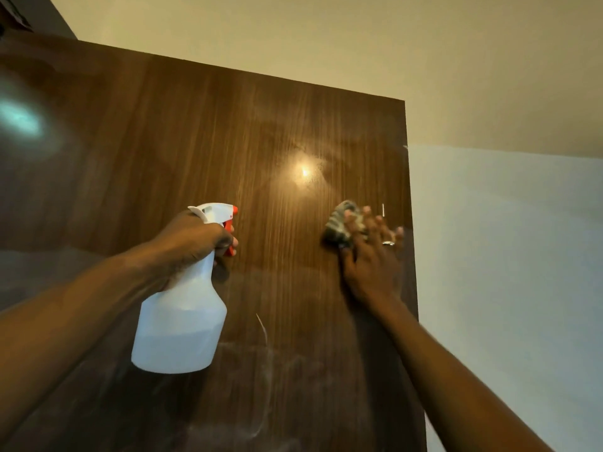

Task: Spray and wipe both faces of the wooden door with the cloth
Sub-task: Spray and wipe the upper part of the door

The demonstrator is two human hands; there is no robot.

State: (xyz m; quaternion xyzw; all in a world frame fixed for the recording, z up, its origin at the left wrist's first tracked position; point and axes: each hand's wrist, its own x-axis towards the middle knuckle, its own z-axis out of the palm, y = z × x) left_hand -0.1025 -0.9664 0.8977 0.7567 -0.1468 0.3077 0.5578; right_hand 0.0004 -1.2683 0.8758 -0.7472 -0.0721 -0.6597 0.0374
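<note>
Door (195, 141): upright, streaky lower down.
Bottle (182, 314): white, clear liquid in bottom part only.
L hand (192, 239): grip curled round bottle neck.
R hand (372, 256): grip spread, pressing cloth (342, 223) on door nr right edge.

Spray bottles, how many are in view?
1. The spray bottle is gripped by the left hand in front of the wooden door. More may lie outside the frame.
</note>
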